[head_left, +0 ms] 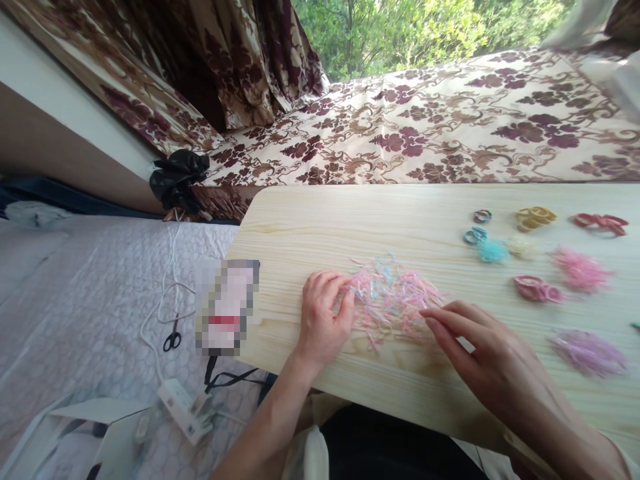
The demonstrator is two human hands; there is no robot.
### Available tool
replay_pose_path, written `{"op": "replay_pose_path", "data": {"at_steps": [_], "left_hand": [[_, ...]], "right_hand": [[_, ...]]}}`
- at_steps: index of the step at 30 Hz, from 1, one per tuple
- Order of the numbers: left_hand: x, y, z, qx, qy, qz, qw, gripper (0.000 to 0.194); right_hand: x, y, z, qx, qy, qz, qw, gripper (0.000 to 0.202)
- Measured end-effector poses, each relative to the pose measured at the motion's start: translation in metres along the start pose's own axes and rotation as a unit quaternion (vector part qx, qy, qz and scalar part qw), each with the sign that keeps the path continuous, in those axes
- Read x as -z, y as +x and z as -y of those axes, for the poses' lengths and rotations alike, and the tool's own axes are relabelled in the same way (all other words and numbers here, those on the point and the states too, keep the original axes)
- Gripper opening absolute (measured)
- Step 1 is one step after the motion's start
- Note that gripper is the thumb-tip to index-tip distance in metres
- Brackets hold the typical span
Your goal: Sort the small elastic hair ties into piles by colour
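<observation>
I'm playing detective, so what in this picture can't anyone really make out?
In the head view:
Pixelated object: details covered by blocks.
Green thing: cut off by the right edge.
Right hand: too blurred to tell whether it grips any strands.
Left hand: it hides anything under its palm.

The strip pile is pink and blue, the curtain maroon-flowered on cream.
</observation>
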State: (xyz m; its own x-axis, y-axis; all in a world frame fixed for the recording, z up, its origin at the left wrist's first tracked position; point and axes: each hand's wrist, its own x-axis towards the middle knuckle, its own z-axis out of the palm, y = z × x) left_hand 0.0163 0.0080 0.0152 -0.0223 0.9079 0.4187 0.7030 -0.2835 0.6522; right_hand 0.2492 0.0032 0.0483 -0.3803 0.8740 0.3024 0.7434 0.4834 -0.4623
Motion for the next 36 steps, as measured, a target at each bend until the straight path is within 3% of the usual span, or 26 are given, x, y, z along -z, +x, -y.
{"op": "replay_pose_path", "data": {"at_steps": [6,16,20,24,27,29,33,36], "left_hand": [[0.000,0.000,0.002,-0.006,0.000,0.000,1.000,0.015],[-0.002,-0.001,0.003,-0.004,0.002,0.001,1.000,0.015],[-0.003,-0.002,0.004,-0.005,-0.001,-0.001,1.000,0.015],[-0.004,-0.003,0.006,-0.005,-0.004,0.003,1.000,0.016],[-0.004,-0.003,0.007,-0.008,-0.007,0.004,1.000,0.016],[-0.005,-0.003,0.007,-0.009,-0.009,0.003,1.000,0.016],[-0.005,-0.003,0.008,-0.008,-0.011,0.000,1.000,0.015],[-0.005,-0.003,0.008,-0.009,-0.009,0.000,1.000,0.015]], "right_hand": [[0.003,-0.002,-0.002,-0.052,0.043,0.013,0.998,0.027],[0.015,-0.011,-0.002,-0.051,0.049,-0.016,0.997,0.024],[0.042,-0.021,-0.011,-0.047,0.001,-0.048,0.998,0.028],[0.084,-0.021,-0.044,-0.028,-0.077,-0.060,0.995,0.035],[0.107,-0.002,-0.078,-0.041,-0.106,-0.035,0.993,0.046],[0.112,0.021,-0.096,-0.079,-0.099,0.014,0.992,0.045],[0.101,0.069,-0.107,-0.134,-0.150,0.124,0.972,0.023],[0.089,0.092,-0.103,-0.160,-0.169,0.178,0.956,0.024]]}}
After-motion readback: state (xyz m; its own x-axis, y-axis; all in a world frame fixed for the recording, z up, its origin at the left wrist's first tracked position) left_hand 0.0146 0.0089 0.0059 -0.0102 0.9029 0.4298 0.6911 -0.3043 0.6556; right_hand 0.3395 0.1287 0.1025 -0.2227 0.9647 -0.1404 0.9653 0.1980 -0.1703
